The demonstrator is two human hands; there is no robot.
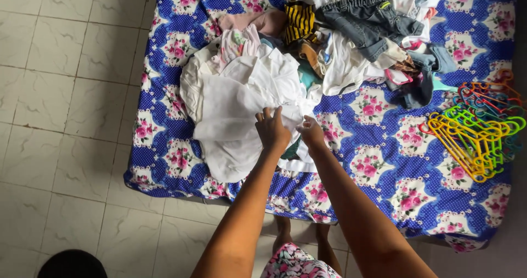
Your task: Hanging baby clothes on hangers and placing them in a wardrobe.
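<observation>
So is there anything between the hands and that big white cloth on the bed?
Nothing visible is in the way. The left hand already lies on the white cloth, and the right hand touches its edge. The clothes pile sits behind it, and the coloured hangers lie off to the right.
</observation>
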